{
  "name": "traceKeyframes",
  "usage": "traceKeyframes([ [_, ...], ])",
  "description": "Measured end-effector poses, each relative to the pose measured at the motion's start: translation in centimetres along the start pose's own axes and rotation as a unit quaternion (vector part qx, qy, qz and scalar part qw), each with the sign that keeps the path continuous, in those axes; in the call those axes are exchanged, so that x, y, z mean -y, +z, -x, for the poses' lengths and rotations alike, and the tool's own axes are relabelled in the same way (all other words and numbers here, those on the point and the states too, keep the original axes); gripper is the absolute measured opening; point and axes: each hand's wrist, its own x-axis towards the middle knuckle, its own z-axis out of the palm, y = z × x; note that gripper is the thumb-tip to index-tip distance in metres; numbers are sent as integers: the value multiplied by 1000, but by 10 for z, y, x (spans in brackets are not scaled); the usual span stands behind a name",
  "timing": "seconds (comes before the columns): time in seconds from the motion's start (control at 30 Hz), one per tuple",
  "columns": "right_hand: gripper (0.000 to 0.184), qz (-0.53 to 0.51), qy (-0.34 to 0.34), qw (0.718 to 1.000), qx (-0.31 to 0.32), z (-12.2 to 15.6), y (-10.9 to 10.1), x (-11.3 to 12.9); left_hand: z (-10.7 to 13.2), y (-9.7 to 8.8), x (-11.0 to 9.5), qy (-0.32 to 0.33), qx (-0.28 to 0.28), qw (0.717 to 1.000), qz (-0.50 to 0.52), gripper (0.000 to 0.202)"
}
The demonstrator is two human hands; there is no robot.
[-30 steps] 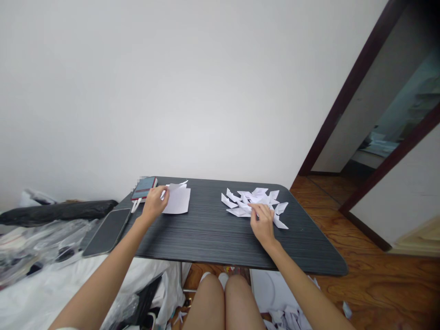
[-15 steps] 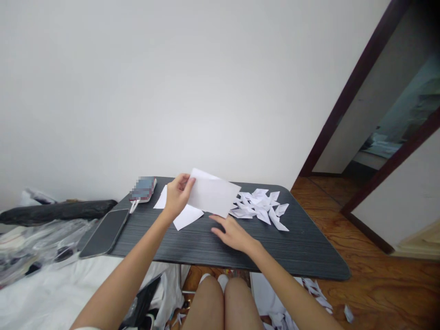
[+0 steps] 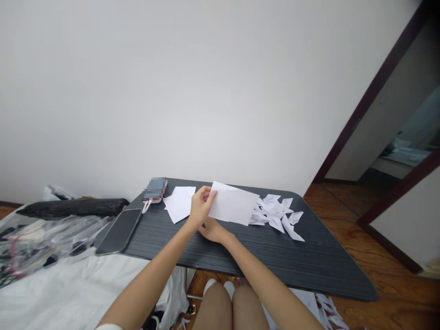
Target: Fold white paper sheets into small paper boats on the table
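Observation:
My left hand (image 3: pixel 200 206) pinches the left edge of a white paper sheet (image 3: pixel 233 208) and holds it just above the dark table (image 3: pixel 275 256). Beneath that sheet and the left hand sits my right hand (image 3: pixel 211 230); its fingers are hidden. A small stack of white sheets (image 3: pixel 179 201) lies on the table to the left of my hands. To the right of the held sheet is a pile of folded white paper pieces (image 3: pixel 280 215).
A phone (image 3: pixel 155 189) with a cable lies at the table's back left corner. A dark tablet (image 3: pixel 120 231) overhangs the left edge. Plastic bags and a black roll (image 3: pixel 75 207) lie on the white bedding at left. Paper scraps litter the wooden floor (image 3: pixel 395 279) under the table.
My left hand lifted one sheet off the stack and carried it toward the middle. My right hand left the folded pile and moved left, under the sheet.

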Motion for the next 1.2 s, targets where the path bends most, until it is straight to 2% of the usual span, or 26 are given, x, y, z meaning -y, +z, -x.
traceKeyframes([
  [0.1, 40, -175, 31, 983, -49, 21, -26, -9, -12, -5, 10, -41, -64, 996, 46, 25],
  [0.17, 47, -313, 56, 947, -44, 39, -51, -18, -17, -6, 18, -61, -90, 992, 69, 28],
  [0.23, 47, -405, 59, 908, -90, 54, -77, -28, -20, -4, 24, -76, -99, 988, 92, 30],
  [0.33, 33, -467, 82, 847, -239, 62, -109, -41, -23, 5, 29, -92, -50, 982, 155, 30],
  [0.4, 28, -477, 103, 828, -276, 59, -122, -46, -24, 14, 30, -105, 34, 974, 198, 28],
  [0.43, 28, -485, 111, 828, -259, 56, -125, -48, -25, 18, 29, -112, 87, 967, 213, 27],
  [0.5, 29, -504, 122, 835, -184, 49, -123, -48, -26, 27, 29, -125, 186, 947, 229, 26],
  [0.57, 30, -508, 129, 845, -108, 41, -115, -48, -27, 36, 30, -137, 256, 927, 240, 25],
  [0.6, 31, -505, 127, 850, -82, 37, -109, -47, -28, 40, 32, -144, 272, 920, 243, 25],
  [0.67, 32, -495, 124, 857, -74, 32, -100, -49, -30, 46, 36, -156, 262, 922, 238, 24],
  [0.73, 33, -464, 126, 872, -95, 29, -98, -53, -33, 50, 41, -156, 204, 941, 219, 24],
  [0.8, 33, -411, 125, 890, -151, 30, -105, -57, -35, 50, 46, -132, 147, 963, 183, 25],
  [0.87, 34, -350, 106, 898, -246, 33, -116, -60, -35, 49, 50, -95, 120, 980, 130, 24],
  [0.93, 36, -326, 82, 904, -263, 37, -126, -59, -33, 47, 53, -63, 108, 989, 75, 23],
  [1.03, 26, -254, 47, 938, -230, 39, -131, -54, -28, 49, 56, -31, 92, 995, 28, 22],
  [1.13, 14, -207, 47, 937, -278, 37, -126, -50, -22, 53, 54, -4, 76, 997, 19, 23],
  [1.2, 11, -198, 54, 932, -300, 35, -123, -50, -19, 55, 50, 3, 79, 997, 24, 32],
])
